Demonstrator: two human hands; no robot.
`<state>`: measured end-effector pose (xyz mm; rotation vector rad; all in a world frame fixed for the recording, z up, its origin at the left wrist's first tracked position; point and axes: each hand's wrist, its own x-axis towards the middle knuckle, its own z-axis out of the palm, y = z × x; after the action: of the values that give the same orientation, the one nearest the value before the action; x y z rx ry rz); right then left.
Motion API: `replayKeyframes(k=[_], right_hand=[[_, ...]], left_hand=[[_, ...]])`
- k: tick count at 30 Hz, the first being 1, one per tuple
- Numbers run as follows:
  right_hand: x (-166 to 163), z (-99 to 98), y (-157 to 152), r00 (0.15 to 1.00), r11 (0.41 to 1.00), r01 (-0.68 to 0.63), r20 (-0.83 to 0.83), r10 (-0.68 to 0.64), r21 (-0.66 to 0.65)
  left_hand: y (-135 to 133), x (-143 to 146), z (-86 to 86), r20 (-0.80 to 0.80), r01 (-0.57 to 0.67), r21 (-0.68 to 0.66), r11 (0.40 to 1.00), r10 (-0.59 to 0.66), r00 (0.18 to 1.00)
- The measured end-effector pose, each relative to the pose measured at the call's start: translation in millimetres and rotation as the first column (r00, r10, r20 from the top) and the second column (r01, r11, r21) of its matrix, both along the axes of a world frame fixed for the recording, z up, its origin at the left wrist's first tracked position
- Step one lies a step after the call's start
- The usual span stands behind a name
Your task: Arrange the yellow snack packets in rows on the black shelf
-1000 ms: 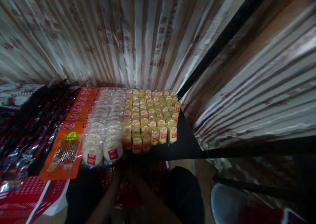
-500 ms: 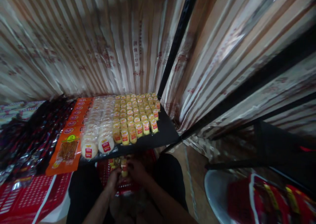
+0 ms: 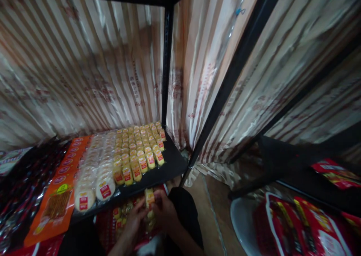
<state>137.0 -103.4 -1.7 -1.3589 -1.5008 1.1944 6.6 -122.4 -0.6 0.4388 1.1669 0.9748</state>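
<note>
Both my hands are low in the view, just below the front edge of a black shelf (image 3: 169, 165). My left hand (image 3: 135, 218) and my right hand (image 3: 165, 211) are closed together on a small stack of yellow snack packets (image 3: 149, 200) with red labels. Under them sits a red basket (image 3: 113, 226) holding more yellow packets. On the shelf, rows of the same yellow packets (image 3: 138, 147) stand upright. To their left lie round white rice crackers (image 3: 96, 173) in clear wrap.
Orange snack bags (image 3: 56, 196) and dark foil bags (image 3: 17, 188) fill the shelf's left side. Striped plastic sheeting (image 3: 84, 79) backs the rack. Black uprights (image 3: 167, 68) frame the corner. A white stool (image 3: 242, 226) and red bags (image 3: 299, 229) sit at the right on a brown floor.
The camera has swung right and up. My hands, hidden in the dark a second ago, have risen toward the shelf edge with the yellow packets between them.
</note>
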Motion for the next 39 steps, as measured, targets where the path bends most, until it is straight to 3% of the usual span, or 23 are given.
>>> replayKeyframes(k=[5,9,13,17,23,30,34,39], right_hand=[[20,21.7,16,0.991,0.993,0.113,-0.082,-0.11,0.037],[36,24.8,37,0.971,0.974,0.21,-0.137,-0.198,0.08],[52,18.3,65,0.946,0.94,0.313,-0.131,-0.296,0.134],[64,13.9,96,0.937,0.913,0.349,-0.062,-0.344,0.21],[72,13.7,141,0.937,0.882,0.303,0.054,-0.344,0.361],[66,1.6,180,0.96,0.901,0.217,0.088,-0.268,0.376],[58,-3.7,192,0.965,0.906,0.176,0.116,-0.237,0.385],[51,-10.5,201,0.957,0.901,0.182,0.137,-0.254,0.394]], left_hand=[[28,27,26.9,-0.096,0.015,0.148,0.989,-0.001,0.995],[57,48,27.8,-0.242,0.069,0.24,0.968,-0.01,0.97],[84,68,26.3,-0.454,0.155,0.293,0.943,-0.006,0.891],[107,88,37.0,-0.656,0.285,0.322,0.903,-0.004,0.754],[126,112,60.2,-0.862,0.382,0.238,0.893,0.013,0.506],[122,108,67.5,-0.992,0.65,0.124,0.75,0.076,0.1],[121,98,59.1,-0.999,0.671,0.021,0.741,0.039,-0.012],[127,91,51.1,-0.997,0.681,-0.008,0.732,0.049,-0.065]])
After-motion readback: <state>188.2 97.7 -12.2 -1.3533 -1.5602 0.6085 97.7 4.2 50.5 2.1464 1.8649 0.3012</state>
